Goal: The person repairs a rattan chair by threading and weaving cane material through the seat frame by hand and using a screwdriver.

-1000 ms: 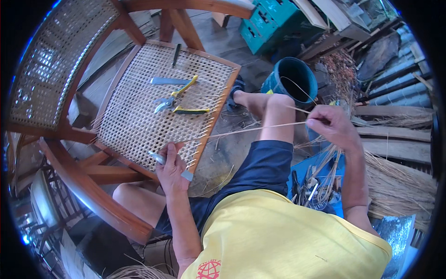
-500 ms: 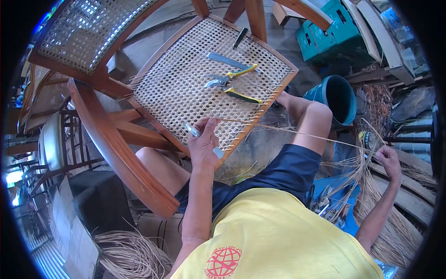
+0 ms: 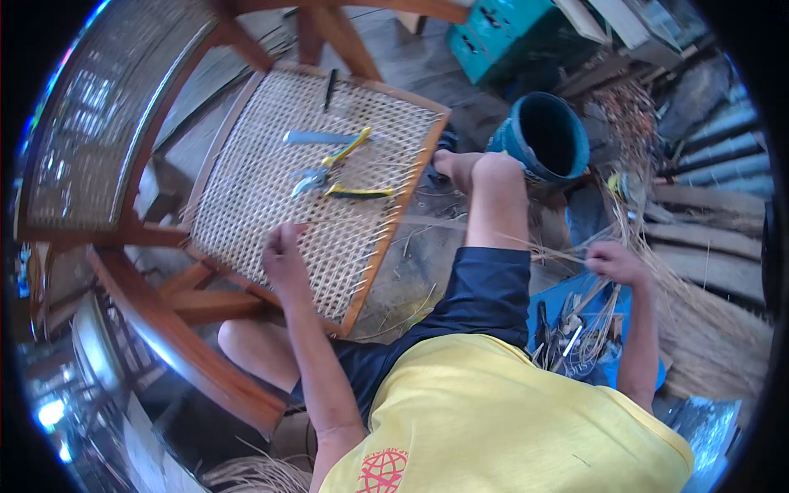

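Observation:
A thin cane strand (image 3: 436,221) stretches between my two hands, blurred by motion. My left hand (image 3: 285,256) is closed on its left end, above the woven cane seat (image 3: 246,177) of a wooden chair. Out to the right, beyond my knee, my right hand (image 3: 618,263) is closed around the strand's other part, beside loose strands. Pruning shears (image 3: 314,180) with yellow and black handles lie open on the seat. Next to them are a flat blue-grey blade (image 3: 316,137) and a small dark-handled tool (image 3: 330,90).
A teal bucket (image 3: 546,135) stands past my knee, with a green crate (image 3: 501,37) behind. A bundle of cane (image 3: 699,329) lies at right, near a blue tray (image 3: 546,306) of tools. The chair's curved wooden arm (image 3: 189,337) rises at left. More coiled cane (image 3: 259,475) sits below.
The whole view has swung, shifting the chair leftward. My right hand has moved closer to my body, with the strand still between both hands. The shiny piece at my left hand no longer shows.

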